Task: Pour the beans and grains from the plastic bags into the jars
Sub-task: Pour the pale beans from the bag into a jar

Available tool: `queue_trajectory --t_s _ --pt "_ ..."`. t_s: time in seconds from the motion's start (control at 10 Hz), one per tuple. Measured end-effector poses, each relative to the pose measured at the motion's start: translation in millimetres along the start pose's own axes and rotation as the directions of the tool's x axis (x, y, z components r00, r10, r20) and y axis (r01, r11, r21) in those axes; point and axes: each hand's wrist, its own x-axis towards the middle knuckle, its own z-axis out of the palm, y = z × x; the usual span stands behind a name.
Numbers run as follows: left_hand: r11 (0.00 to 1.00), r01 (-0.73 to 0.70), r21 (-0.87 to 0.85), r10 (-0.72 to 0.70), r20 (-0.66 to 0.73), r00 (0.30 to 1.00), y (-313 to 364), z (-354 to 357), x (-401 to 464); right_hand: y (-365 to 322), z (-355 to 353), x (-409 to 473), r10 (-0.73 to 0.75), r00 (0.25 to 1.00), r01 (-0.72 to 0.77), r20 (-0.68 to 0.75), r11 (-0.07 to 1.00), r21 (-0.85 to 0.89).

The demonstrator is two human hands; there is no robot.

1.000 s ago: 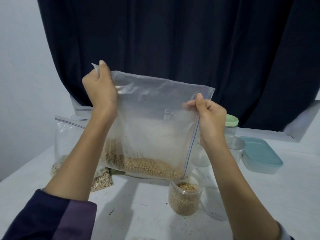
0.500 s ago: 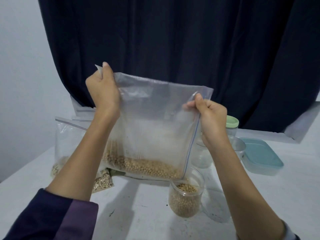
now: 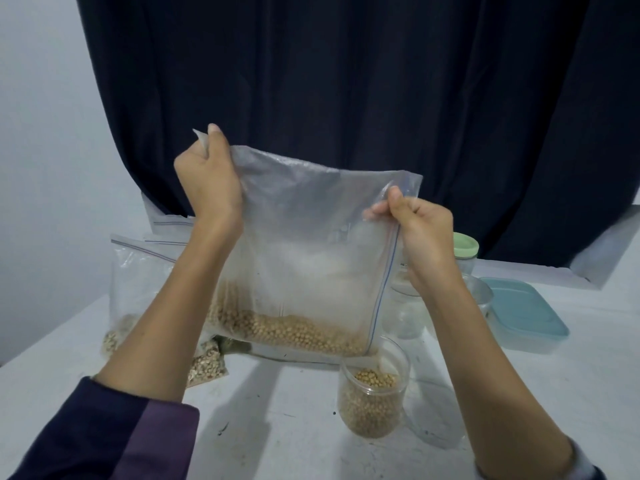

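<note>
I hold a clear zip bag (image 3: 311, 258) turned on its side above the table, its blue zip edge running down the right. My left hand (image 3: 207, 188) grips the bag's upper left corner. My right hand (image 3: 419, 233) pinches the zip edge at the upper right. Yellow beans (image 3: 294, 332) lie along the bag's lower edge, sloping toward the lower right corner. That corner hangs just over a clear jar (image 3: 372, 400), which is about three-quarters full of the same beans.
Other bags of grain (image 3: 138, 306) stand at the left behind my forearm. Empty clear jars (image 3: 408, 313), one with a green lid (image 3: 465, 245), stand behind my right arm. A teal-lidded box (image 3: 523, 315) sits at the right. A dark curtain hangs behind.
The bag and both hands have dropped very slightly; the hold is the same. The jar has not moved.
</note>
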Motion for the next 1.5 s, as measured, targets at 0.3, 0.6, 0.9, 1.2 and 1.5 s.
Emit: queue_trajectory --t_s 0.3,0.6,0.9,1.2,1.5 --pt "1.0 -0.022 -0.009 0.022 0.004 1.0 4.5 0.1 1.2 -3.7 -2.5 -5.9 -0.046 0.998 0.046 -0.031 0.999 0.009" --pt "0.999 -0.03 -0.012 0.03 0.007 1.0 9.2 -0.2 1.4 -7.6 -1.5 -11.5 -0.033 0.998 0.035 -0.051 0.999 0.028" --pt "0.999 -0.033 -0.019 0.033 -0.001 0.999 10.7 -3.7 3.2 -5.6 2.4 -10.6 -0.021 1.0 0.022 -0.01 0.999 0.038" --pt "0.999 -0.035 0.002 0.035 -0.015 0.999 11.3 -7.1 7.2 -3.1 7.2 -5.1 -0.024 1.0 0.024 -0.014 0.999 0.034" --pt "0.999 -0.037 -0.003 0.036 -0.019 0.999 10.4 -5.6 7.7 -0.8 8.1 1.6 -0.022 1.0 0.022 -0.007 0.999 0.038"
